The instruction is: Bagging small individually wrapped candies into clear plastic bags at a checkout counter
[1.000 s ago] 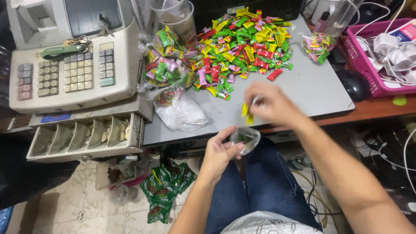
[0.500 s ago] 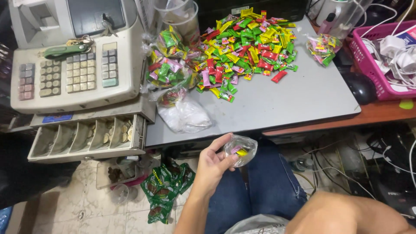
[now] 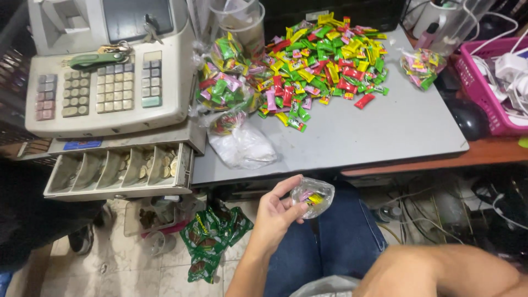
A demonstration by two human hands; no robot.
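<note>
My left hand (image 3: 274, 215) holds a small clear plastic bag (image 3: 313, 196) over my lap, below the table's front edge. A few wrapped candies, yellow and red, lie inside the bag. Only my right forearm shows at the bottom right; the right hand itself is out of the picture. A big heap of green, yellow, red and pink wrapped candies (image 3: 324, 60) lies at the back of the grey table (image 3: 385, 132). Filled clear candy bags (image 3: 225, 88) lie left of the heap, and another filled bag (image 3: 421, 66) lies to its right.
A cash register (image 3: 110, 71) stands at the left with its coin drawer (image 3: 121, 170) pulled out. A white plastic bag (image 3: 242, 146) lies near the table's front. A pink basket (image 3: 495, 88) with cables sits far right. Green packets (image 3: 212, 236) lie on the floor.
My right hand carried a yellow candy from the table edge down to the bag, then drew back out of view. The left hand has kept hold of the bag.
</note>
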